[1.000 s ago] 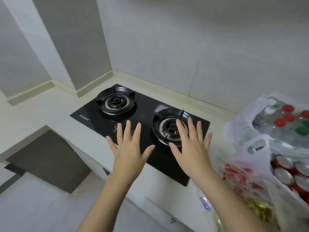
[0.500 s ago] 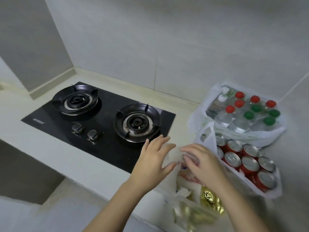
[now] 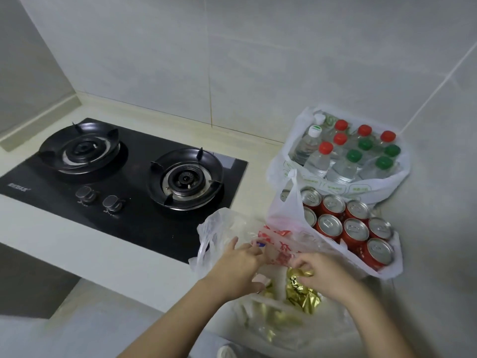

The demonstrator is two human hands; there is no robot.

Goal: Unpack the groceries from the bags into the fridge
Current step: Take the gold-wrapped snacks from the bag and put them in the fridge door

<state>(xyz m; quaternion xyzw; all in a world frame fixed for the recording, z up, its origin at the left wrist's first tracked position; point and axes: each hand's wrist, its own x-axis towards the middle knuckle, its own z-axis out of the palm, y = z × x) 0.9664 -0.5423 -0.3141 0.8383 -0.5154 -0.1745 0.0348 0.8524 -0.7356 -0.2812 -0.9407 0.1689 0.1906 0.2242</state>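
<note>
Front bag: thin plastic, near the desk edge, right of the stove, gold packets inside. Left hand pinches the bag's rim. Right hand pinches a packet's top. Best, I'd judge: hold the mouth wide and lift straight up, or the bag may drag off. Cans and bottles wait behind. No fridge in sight.

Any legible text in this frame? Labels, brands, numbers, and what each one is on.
Nothing reads cleanly.
White brand mark on the hob, front-left corner: blurred, unreadable.
Red print on the front bag: crumpled, unreadable.
Green print on the bottle bag: too small.
Green logo on the white bottle cap: too small.
</note>
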